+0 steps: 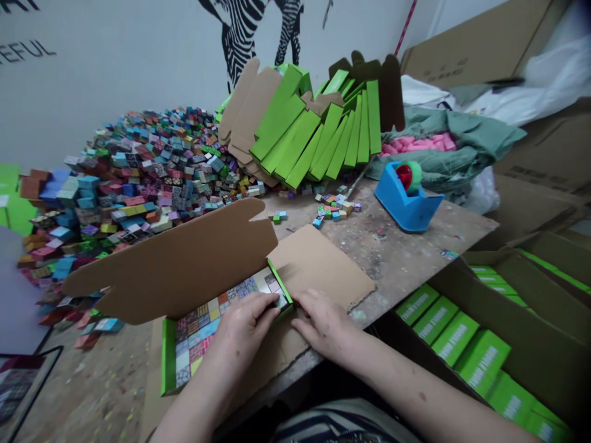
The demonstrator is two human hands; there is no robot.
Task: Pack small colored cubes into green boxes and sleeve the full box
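Note:
An unfolded green cardboard box (pixel 168 357) lies in front of me, its brown lid flap (pixel 194 264) standing up at the back. Rows of small patterned blocks (pixel 203 320) fill much of it, in many colours. My left hand (pixel 247 326) reaches over the box, with thumb and forefinger closed together at its right end. What sits in that pinch is mostly hidden by the fingers. My right hand (pixel 321 323) rests outside the right end wall, fingertips touching it and thumb apart from the forefinger.
A big heap of loose blocks (pixel 152 166) covers the back left. Behind are stacked green boxes (pixel 314 135). A blue tape dispenser (pixel 406 200) stands at right, near a green sack (pixel 475 132) of pink pieces. Below the table edge, a carton (pixel 545 344) holds green boxes.

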